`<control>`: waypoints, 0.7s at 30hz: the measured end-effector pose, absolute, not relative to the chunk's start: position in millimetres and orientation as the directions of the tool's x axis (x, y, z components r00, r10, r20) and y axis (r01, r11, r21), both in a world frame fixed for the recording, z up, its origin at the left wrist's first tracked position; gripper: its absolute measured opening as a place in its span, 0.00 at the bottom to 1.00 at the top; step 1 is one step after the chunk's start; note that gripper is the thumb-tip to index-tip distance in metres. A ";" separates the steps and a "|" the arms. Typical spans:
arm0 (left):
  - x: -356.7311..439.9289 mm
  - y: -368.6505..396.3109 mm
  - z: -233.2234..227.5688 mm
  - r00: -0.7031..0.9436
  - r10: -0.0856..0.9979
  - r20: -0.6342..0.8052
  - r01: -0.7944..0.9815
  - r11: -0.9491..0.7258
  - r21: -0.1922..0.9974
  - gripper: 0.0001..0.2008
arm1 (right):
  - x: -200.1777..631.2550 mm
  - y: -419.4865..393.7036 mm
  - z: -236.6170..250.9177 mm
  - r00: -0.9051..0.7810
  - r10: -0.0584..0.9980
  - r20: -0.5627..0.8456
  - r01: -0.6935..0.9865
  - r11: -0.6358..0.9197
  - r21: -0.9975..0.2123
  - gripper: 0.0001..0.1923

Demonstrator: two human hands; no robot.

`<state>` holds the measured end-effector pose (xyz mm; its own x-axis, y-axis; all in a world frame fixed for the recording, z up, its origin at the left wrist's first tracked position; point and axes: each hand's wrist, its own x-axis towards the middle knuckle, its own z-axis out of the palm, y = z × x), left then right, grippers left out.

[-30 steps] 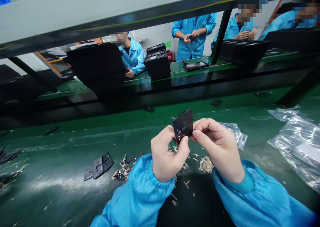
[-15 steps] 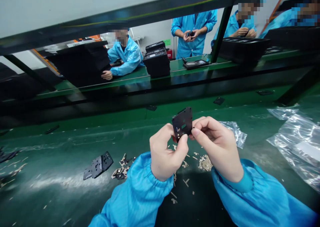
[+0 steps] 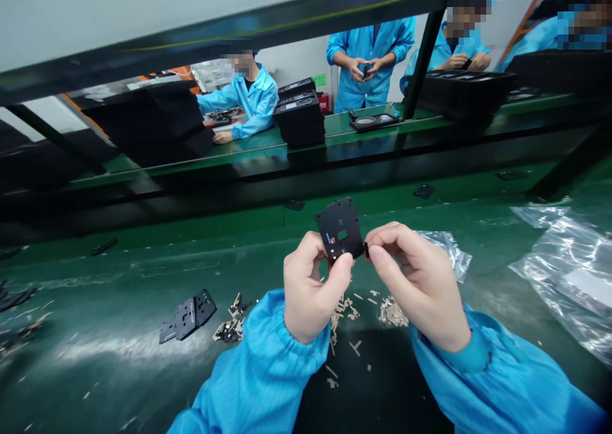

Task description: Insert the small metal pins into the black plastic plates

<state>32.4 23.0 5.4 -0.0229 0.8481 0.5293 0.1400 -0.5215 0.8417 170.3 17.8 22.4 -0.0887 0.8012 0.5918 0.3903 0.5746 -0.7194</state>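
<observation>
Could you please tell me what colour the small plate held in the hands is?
Black, matte; the plate shows best in the head view.

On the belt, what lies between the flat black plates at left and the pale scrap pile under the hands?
In the head view, a small heap of dark offcuts lies between the black plates and the pale scrap pile.

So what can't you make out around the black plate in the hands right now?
Head view only:
- black plate: lower edge hidden behind the left hand thumb; the side facing away unseen.
- right hand: curled fingers hide what it pinches at the plate's corner.
- pale scraps: too small to identify.
- clear bags: cut off by the right edge.
</observation>
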 end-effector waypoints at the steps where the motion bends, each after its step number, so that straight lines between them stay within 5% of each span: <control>1: 32.2 23.0 5.6 -0.025 0.852 0.522 0.131 -0.515 0.847 0.03 | 170.7 17.6 23.1 -0.088 0.793 0.603 0.402 0.582 -0.707 0.05; 13: 32.1 22.0 7.4 -0.008 0.864 0.503 0.072 -0.501 0.862 0.03 | 170.0 16.6 23.8 -0.058 0.784 0.618 0.419 0.581 -0.697 0.06; 21: 32.6 25.3 3.3 0.032 0.881 0.472 -0.250 -0.450 0.857 0.02 | 170.4 11.2 25.5 -0.051 0.819 0.572 0.335 0.553 -0.763 0.07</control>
<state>32.6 25.3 3.3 0.0324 0.8809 0.4721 -0.2496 -0.4503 0.8573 170.4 11.2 25.5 -0.0511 0.8189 0.5717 0.3350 0.5533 -0.7626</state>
